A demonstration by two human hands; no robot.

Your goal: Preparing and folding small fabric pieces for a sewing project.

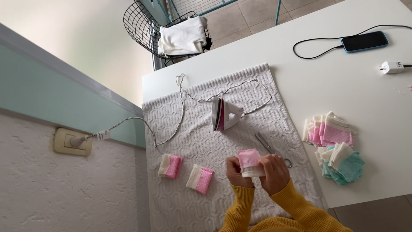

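I've got the small folded pink-and-cream cloth piece (pixel 250 163) pinched between left hand (pixel 235 172) and right hand (pixel 274 172), both closed on it, just above the grey knitted towel (pixel 193 129). Towel covers the white table (pixel 343 94); small white iron (pixel 225 114) upright mid-towel. Pale green wall (pixel 38 86) at left.

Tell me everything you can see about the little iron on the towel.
The iron is small, white with a dark pink band near its soleplate. It stands on its heel on the grey knitted towel, soleplate facing the wall side. Its braided cord loops across the towel and runs to a plug in the wall socket. No hand touches it; scissors lie nearby.
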